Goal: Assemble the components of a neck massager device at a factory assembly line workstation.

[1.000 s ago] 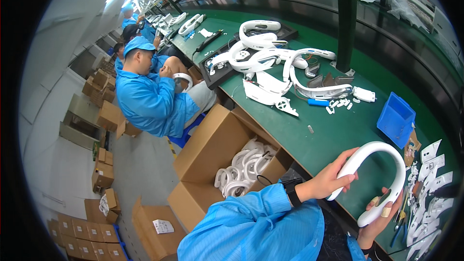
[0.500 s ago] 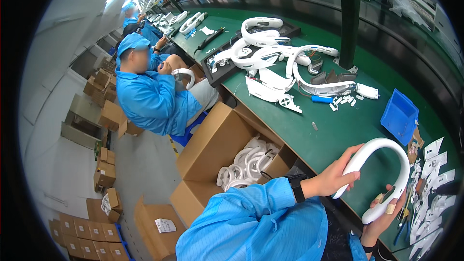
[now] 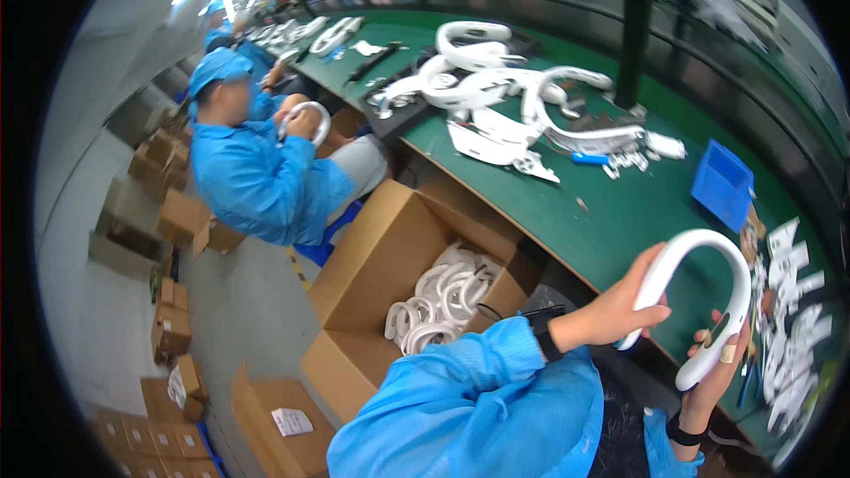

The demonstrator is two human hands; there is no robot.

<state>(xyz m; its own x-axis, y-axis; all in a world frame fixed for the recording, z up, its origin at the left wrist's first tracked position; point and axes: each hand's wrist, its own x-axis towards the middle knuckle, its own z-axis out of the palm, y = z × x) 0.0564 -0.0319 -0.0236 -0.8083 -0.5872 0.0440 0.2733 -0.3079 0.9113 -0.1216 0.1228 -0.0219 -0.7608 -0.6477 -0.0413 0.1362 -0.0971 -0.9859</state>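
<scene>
A smooth white U-shaped neck fan point(image 3: 692, 246) is held between both hands over the front edge of the green bench, its curve pointing away from me. My left hand point(image 3: 618, 305) is closed around its left arm, thumb on top. My right hand point(image 3: 719, 361) grips the right arm near the rounded end, beside a dark oval spot; a tan strip is wrapped around a finger. Below and left of my left forearm, an open cardboard box point(image 3: 363, 279) holds several similar white neck fans point(image 3: 443, 296).
A blue bin point(image 3: 724, 188) stands right of the middle, near white shell pieces point(image 3: 792, 336) and hand tools. White housings point(image 3: 496, 88) and a blue cylinder point(image 3: 589, 158) lie farther back by a dark post point(image 3: 634, 35). A seated co-worker point(image 3: 257, 155) at left handles a white ring-shaped part.
My view has shifted slightly. Both hands keep hold of the neck fan, which sits a little higher in view. The co-worker's white part is now raised and held at the hands.
</scene>
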